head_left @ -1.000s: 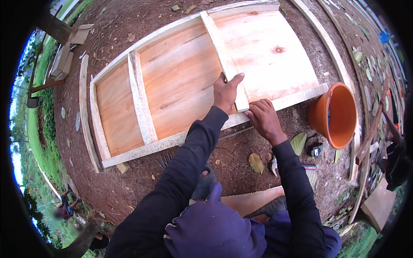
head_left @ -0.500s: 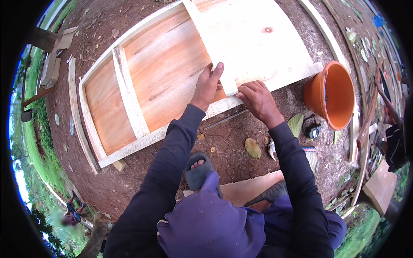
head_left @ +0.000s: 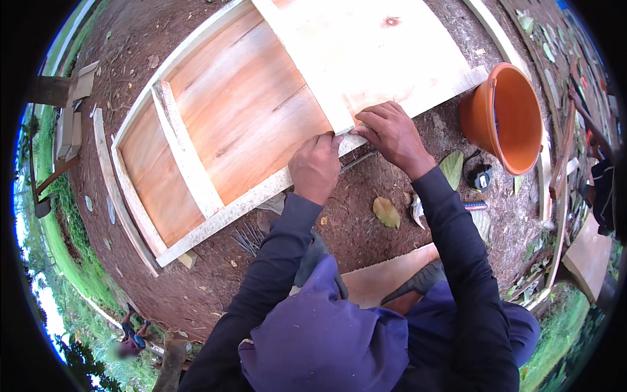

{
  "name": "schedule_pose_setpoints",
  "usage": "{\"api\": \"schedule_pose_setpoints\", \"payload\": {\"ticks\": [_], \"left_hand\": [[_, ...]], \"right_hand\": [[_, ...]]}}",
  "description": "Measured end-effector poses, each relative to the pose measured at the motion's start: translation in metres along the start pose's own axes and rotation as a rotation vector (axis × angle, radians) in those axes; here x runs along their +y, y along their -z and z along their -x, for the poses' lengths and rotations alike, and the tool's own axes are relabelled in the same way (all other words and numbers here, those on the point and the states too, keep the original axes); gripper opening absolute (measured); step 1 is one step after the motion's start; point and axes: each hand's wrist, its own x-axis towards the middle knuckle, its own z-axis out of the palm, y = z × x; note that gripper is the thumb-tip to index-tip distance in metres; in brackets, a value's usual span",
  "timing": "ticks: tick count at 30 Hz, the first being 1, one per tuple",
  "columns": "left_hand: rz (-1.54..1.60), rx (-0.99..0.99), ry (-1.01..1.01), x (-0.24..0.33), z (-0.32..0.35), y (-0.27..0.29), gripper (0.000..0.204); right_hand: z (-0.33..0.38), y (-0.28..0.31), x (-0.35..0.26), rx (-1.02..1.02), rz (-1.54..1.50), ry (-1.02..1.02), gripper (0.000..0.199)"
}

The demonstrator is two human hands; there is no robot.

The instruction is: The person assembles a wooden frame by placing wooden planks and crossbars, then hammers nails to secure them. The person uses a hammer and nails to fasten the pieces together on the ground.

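A wooden frame with plywood backing (head_left: 245, 124) lies on the ground ahead of me. One pale cross slat (head_left: 302, 72) runs across it and meets the near rail (head_left: 228, 212) between my hands. My left hand (head_left: 315, 168) is closed at this joint, its fingertips pressed against the slat's near end and the rail. From the right, my right hand (head_left: 395, 140) grips the same slat end with curled fingers, thumb beside the rail. Part of the joint is hidden under the fingers. A second cross slat (head_left: 186, 147) spans the frame farther left.
An orange bucket (head_left: 473, 124) stands by the frame's right corner. Near it lie a tape measure (head_left: 481, 178) and dry leaves. Several nails (head_left: 249, 239) lie by my left forearm. A plank (head_left: 385, 277) is underfoot, loose timber lies right, and a person (head_left: 132, 338) is far left.
My left hand has gone from raised, thumb up, to closed down at the slat's end. My right hand stays at the joint. The view has shifted slightly, uncovering the nails.
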Motion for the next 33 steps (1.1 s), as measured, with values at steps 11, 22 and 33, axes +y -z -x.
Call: {"api": "schedule_pose_setpoints", "payload": {"ticks": [11,22,33], "left_hand": [[-0.119,0.103,-0.012,-0.001,0.002,-0.017,0.021],[-0.191,0.119,0.017,-0.002,-0.002,-0.025,0.022],[-0.112,0.034,-0.021,-0.005,-0.001,-0.019,0.027]], "right_hand": [[0.006,-0.013,-0.001,0.071,0.052,0.003,0.025],[0.006,-0.022,0.009,0.122,0.133,0.061,0.028],[0.007,-0.009,0.007,0.059,0.027,0.094,0.022]]}}
